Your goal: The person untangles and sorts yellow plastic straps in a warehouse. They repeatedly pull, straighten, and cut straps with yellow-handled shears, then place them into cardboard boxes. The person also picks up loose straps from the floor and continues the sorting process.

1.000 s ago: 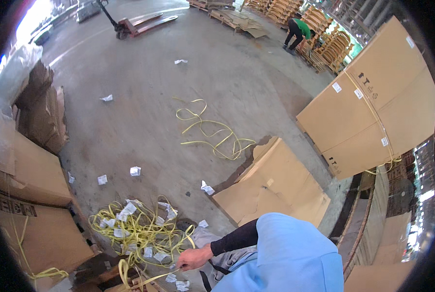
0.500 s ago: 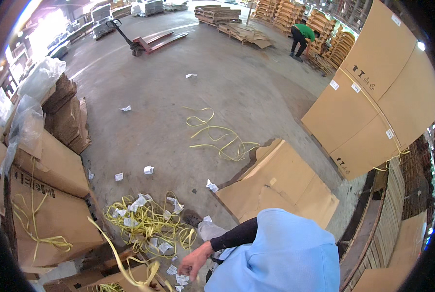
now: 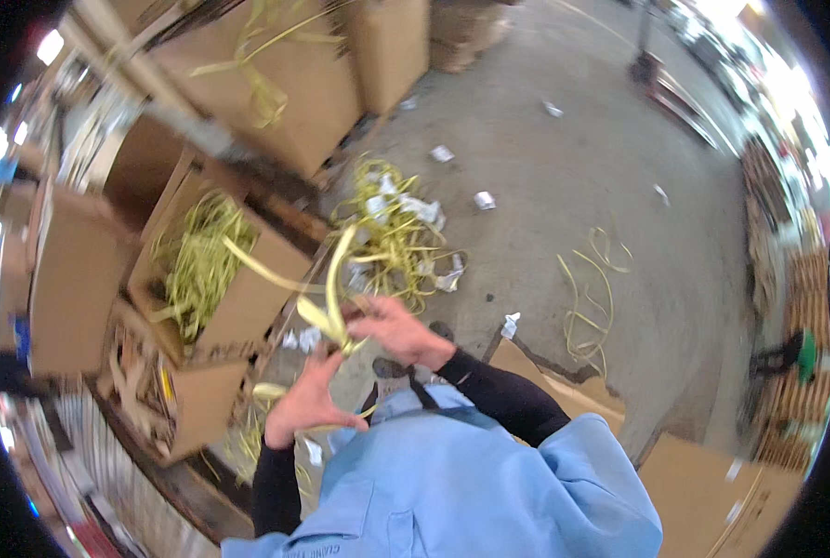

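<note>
Both my hands are raised close together in front of my body, over a yellow strap point(image 3: 333, 288) whose loops stand up between them. My left hand point(image 3: 305, 407) pinches the strap with its fingertips, thumb stretched out to the right. Opposite it, my right hand point(image 3: 404, 333) reaches in from the right with its fingers closed on the same strap; the fingertips are partly hidden. One length runs left toward an open cardboard box point(image 3: 264, 290) filled with tangled yellow straps point(image 3: 197, 270). Beyond my hands, a loose heap of yellow straps point(image 3: 392, 223) mixed with white paper scraps lies on the floor.
Left of me stands another open carton point(image 3: 212, 405) holding cardboard scraps. A large carton point(image 3: 327, 88) stands at the far left. Flat cardboard point(image 3: 564, 386) and a big carton point(image 3: 712, 493) are on the right, with a loose strap point(image 3: 582, 316) beyond. A pallet jack point(image 3: 680, 102) stands farther off.
My view has swung left, bringing the strap-filled box into sight. My right hand has come up from low beside my leg to meet my left hand at the yellow strap.
</note>
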